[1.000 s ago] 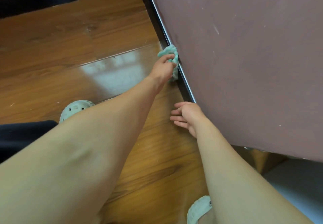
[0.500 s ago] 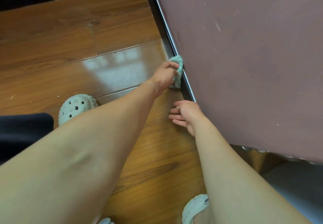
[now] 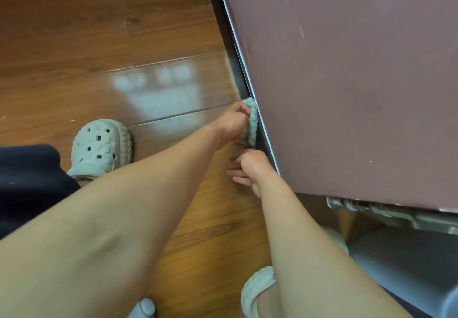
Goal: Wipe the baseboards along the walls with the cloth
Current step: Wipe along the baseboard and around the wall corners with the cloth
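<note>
head view: the left hand, its grip closed on the fluffy mint-green cloth, has slid down the dark glossy baseboard toward frame centre, so more strip is wiped. the right hand, fingers loose and empty, now sits just below the cloth, closer than before.
</note>
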A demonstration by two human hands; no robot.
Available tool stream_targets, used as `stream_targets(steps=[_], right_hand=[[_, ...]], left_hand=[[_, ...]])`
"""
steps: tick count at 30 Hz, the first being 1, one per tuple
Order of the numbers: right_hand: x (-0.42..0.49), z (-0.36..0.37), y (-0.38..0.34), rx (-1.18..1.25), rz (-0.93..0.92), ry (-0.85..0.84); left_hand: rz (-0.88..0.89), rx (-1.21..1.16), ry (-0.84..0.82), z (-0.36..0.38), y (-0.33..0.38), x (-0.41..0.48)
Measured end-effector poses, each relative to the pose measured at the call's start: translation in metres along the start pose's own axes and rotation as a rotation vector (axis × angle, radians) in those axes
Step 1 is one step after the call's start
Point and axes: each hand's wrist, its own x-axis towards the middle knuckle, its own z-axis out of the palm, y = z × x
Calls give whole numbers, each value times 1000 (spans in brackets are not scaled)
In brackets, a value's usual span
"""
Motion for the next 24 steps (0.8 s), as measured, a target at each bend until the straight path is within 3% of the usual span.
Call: stream_targets(steps=[5,14,19,24], right_hand=[[-2,1,-3,39,-49,23],[-11,-28,28,82,28,63],[-21,-26,38,58,-27,37],[-31,-36,53,83,-27,48]], left_hand=[[85,-88,175,19,11,-1],[-34,120,-3,32,-41,-20],[84,-121,141,38,-31,-26],[85,12,153,55,-32,-39]])
